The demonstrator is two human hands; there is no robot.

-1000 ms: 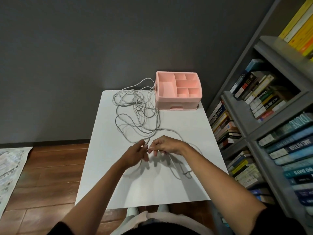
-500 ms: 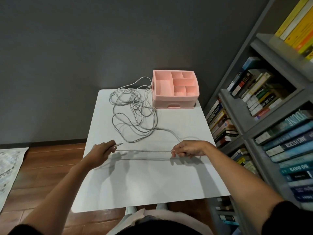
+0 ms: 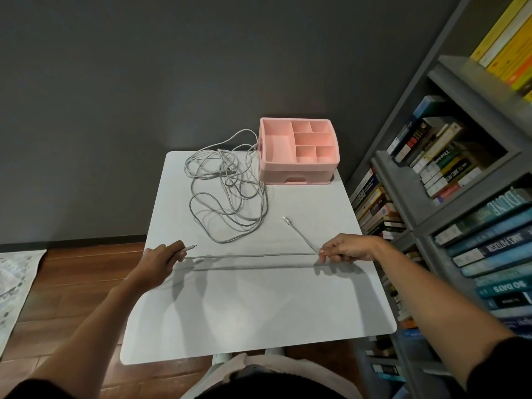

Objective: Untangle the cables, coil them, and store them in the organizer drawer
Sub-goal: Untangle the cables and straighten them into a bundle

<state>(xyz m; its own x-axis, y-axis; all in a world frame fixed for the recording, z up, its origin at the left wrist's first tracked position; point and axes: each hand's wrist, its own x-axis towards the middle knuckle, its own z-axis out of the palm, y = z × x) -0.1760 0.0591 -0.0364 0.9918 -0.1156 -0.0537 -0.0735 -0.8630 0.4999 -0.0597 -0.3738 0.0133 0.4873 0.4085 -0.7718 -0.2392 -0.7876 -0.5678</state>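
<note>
We hold one grey cable (image 3: 253, 256) stretched straight just above the white table (image 3: 259, 312). Our left hand (image 3: 161, 262) is curled around it close to its plug (image 3: 192, 247), and our right hand (image 3: 349, 249) pinches it between thumb and fingertips. Beyond the right hand a short tail runs back to a connector (image 3: 285, 218) lying on the table, just clear of the tangle (image 3: 227, 194) of the other cables, which sits beside the pink organizer (image 3: 299, 168). This cable looks free of the rest, so coiling seems to be next, and the risks lie there. If we wind it under this much tension, it may spring open when we let go. If we sweep the loose tail toward the tangle, the connector could snag a loop and drag the pile. A slack pinch on the right could let the line slip. The drawer (image 3: 296, 180) looks closed, so we will need a free hand.
</note>
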